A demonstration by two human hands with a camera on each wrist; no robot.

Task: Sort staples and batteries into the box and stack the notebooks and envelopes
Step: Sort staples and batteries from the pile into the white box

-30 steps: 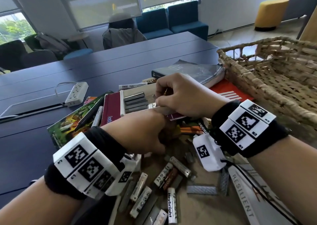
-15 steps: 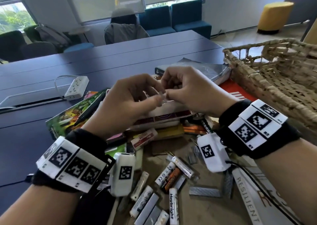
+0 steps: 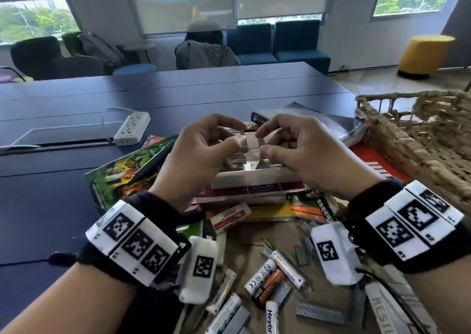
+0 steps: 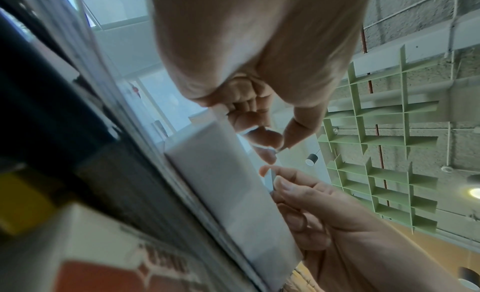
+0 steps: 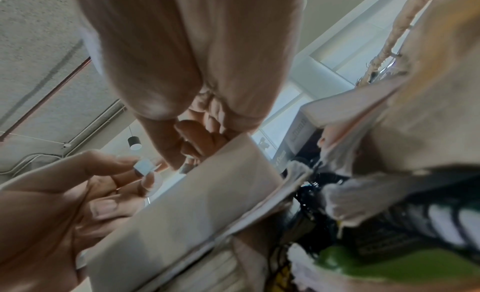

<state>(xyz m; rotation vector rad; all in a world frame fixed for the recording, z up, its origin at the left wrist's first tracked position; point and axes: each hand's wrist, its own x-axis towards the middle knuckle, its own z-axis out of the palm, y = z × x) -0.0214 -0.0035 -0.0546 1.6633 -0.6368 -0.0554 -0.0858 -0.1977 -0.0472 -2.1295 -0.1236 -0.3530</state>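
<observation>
I hold 2 short grey metal staple strips above the open white cardboard box (image 3: 254, 178): my left hand (image 3: 201, 152) pinches one (image 3: 241, 133), my right hand (image 3: 300, 147) the other (image 3: 261, 142). The box lies directly below both, equally near, its long axis running left-right.

box (image 3: 251, 178) on stacked notebooks (image 3: 244, 193); batteries (image 3: 260, 276) in front; basket (image 3: 413, 140) right; power strip (image 3: 132, 127) left on tabletop (image 3: 63, 180).

A battery (image 3: 271, 318) reads "Heybr" (cut off) — an envelope (image 3: 382, 316) reads "RESI" — the eraser's label is blurred.
</observation>
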